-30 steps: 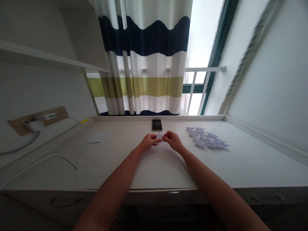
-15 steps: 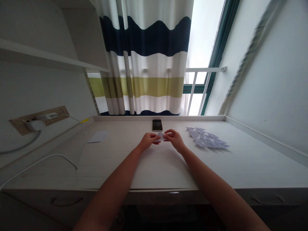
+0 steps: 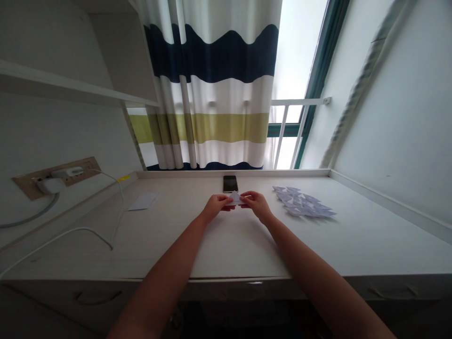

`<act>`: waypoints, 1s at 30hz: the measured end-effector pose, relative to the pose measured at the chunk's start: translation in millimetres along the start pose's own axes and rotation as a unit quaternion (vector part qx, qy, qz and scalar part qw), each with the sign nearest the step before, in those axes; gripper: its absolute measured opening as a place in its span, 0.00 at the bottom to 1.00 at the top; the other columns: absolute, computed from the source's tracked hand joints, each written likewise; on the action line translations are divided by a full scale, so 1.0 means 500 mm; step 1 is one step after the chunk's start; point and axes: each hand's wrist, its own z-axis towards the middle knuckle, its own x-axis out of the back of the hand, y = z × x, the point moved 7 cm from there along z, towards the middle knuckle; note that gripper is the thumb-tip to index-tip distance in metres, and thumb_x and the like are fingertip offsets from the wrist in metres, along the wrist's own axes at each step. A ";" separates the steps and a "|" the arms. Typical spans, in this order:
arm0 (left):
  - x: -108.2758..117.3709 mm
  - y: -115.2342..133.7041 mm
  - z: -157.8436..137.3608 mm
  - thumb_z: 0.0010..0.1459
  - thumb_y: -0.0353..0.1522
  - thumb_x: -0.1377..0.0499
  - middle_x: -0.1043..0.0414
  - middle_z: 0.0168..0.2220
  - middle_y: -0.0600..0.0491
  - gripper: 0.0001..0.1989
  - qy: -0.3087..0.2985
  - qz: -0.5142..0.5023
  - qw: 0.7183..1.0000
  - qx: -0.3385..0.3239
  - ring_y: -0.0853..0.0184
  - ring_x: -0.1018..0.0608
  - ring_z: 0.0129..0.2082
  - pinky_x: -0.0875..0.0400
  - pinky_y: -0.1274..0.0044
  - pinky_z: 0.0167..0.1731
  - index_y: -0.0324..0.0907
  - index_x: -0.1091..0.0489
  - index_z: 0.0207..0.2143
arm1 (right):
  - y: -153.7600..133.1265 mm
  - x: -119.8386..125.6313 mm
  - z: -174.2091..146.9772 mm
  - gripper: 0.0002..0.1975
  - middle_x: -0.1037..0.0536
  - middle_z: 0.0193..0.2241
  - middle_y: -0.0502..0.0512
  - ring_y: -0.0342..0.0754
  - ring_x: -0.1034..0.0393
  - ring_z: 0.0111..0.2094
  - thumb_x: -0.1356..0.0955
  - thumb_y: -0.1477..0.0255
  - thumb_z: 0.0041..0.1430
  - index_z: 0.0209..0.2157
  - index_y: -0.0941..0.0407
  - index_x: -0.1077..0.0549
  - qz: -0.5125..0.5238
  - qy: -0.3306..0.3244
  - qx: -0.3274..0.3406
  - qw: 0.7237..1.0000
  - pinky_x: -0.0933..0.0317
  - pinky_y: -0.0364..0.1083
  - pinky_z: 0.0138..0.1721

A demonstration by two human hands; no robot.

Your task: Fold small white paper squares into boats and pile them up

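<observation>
A small folded white paper with a pointed top is held between my two hands above the middle of the desk. My left hand pinches its left side, thumb on the near face. On the other side, my right hand grips the right edge between thumb and fingers. Just beyond the paper lies a dark-screened phone. To the right, several folded paper boats lie in a tight cluster. Flat white paper rests on the left part of the desk.
White cables run over the left of the white desk from a wall socket. A raised rim borders the back, before a striped curtain. A shelf overhangs on the left.
My right hand's fingers have closed more onto the paper's right edge. The paper now sits more level, its pointed top facing up. The view has shifted slightly.
</observation>
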 end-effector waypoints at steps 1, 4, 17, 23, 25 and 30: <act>0.000 0.000 0.000 0.42 0.37 0.37 0.26 0.27 0.47 0.16 0.003 -0.007 1.000 -0.003 0.65 0.24 0.27 0.29 0.74 0.30 0.34 0.30 0.31 | 0.000 0.000 0.001 0.12 0.24 0.20 0.52 0.44 0.29 0.23 0.28 0.68 0.38 0.25 0.59 0.29 0.002 0.001 0.001 1.000 0.31 0.45 0.28; 0.001 0.002 0.001 0.42 0.35 0.37 0.26 0.28 0.48 0.18 0.013 -0.018 1.000 -0.019 0.65 0.24 0.28 0.29 0.73 0.29 0.35 0.33 0.36 | 0.000 -0.001 0.002 0.12 0.25 0.19 0.52 0.44 0.29 0.23 0.27 0.68 0.38 0.25 0.59 0.30 0.006 0.000 0.004 1.000 0.31 0.45 0.28; -0.003 0.029 -0.004 0.42 0.37 0.38 0.29 0.21 0.54 0.20 0.033 0.031 0.994 -0.096 0.66 0.24 0.25 0.28 0.73 0.29 0.37 0.37 0.37 | -0.014 -0.013 -0.008 0.17 0.29 0.16 0.45 0.41 0.34 0.20 0.28 0.65 0.36 0.29 0.57 0.34 -0.038 -0.020 0.050 0.998 0.37 0.44 0.26; -0.013 0.032 -0.008 0.41 0.38 0.37 0.29 0.24 0.53 0.16 0.030 0.003 0.995 -0.091 0.67 0.25 0.26 0.28 0.72 0.31 0.36 0.34 0.29 | -0.015 -0.016 -0.008 0.15 0.31 0.15 0.43 0.40 0.36 0.19 0.29 0.66 0.37 0.26 0.56 0.37 -0.035 -0.021 0.051 0.998 0.40 0.43 0.25; -0.013 0.032 -0.008 0.40 0.38 0.37 0.28 0.24 0.52 0.15 0.032 -0.007 0.996 -0.087 0.67 0.25 0.26 0.28 0.71 0.31 0.36 0.33 0.27 | -0.020 -0.018 -0.009 0.14 0.31 0.15 0.43 0.40 0.37 0.19 0.29 0.67 0.37 0.25 0.55 0.37 -0.035 -0.024 0.057 0.997 0.41 0.42 0.25; -0.005 0.032 -0.008 0.40 0.37 0.37 0.29 0.25 0.53 0.15 0.054 -0.030 0.995 -0.077 0.68 0.26 0.26 0.28 0.71 0.33 0.36 0.33 0.27 | -0.028 -0.019 -0.011 0.12 0.29 0.16 0.45 0.41 0.34 0.21 0.30 0.66 0.38 0.24 0.56 0.35 -0.021 -0.037 0.056 0.998 0.39 0.44 0.28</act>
